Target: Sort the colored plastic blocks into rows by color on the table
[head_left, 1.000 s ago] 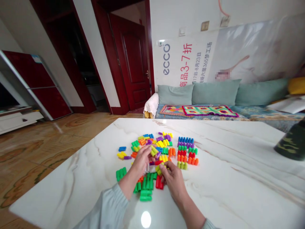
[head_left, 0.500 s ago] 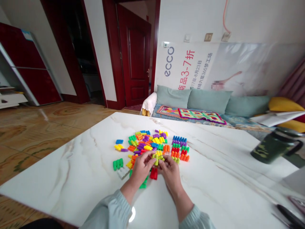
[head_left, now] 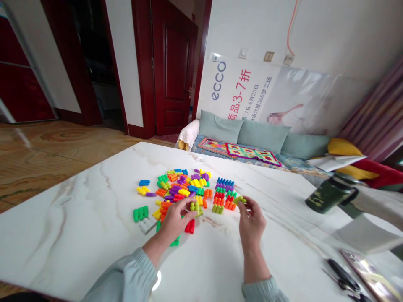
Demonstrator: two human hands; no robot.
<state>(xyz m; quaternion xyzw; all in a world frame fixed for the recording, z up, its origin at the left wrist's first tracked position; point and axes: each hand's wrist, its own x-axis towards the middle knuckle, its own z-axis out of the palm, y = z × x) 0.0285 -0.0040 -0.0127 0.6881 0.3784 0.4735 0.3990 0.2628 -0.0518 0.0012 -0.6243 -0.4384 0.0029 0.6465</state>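
My left hand (head_left: 176,218) pinches some joined yellow-green plastic blocks (head_left: 197,208) just above the near edge of a mixed pile. Between thumb and fingers of my right hand (head_left: 252,220) is another yellow-green block (head_left: 240,200), at the right end of the sorted rows. Those rows run from blue blocks (head_left: 225,182) at the back through purple, green and red to orange blocks (head_left: 218,201). In front of the orange ones lie yellow-green blocks (head_left: 218,209). The colourful pile (head_left: 179,191) spreads left of the rows, and my left hand covers part of it.
Green blocks (head_left: 140,213) and a white block (head_left: 147,226) lie left of my left hand; red blocks (head_left: 190,226) lie right of it. A dark green mug (head_left: 329,195) stands on the marble-patterned table (head_left: 94,218) at right. A phone (head_left: 371,274) and black-handled item (head_left: 343,272) lie nearer.
My hands were together over yellow-green blocks. Now the right hand has moved right with one block, while the left keeps the others. The view has swung slightly right.
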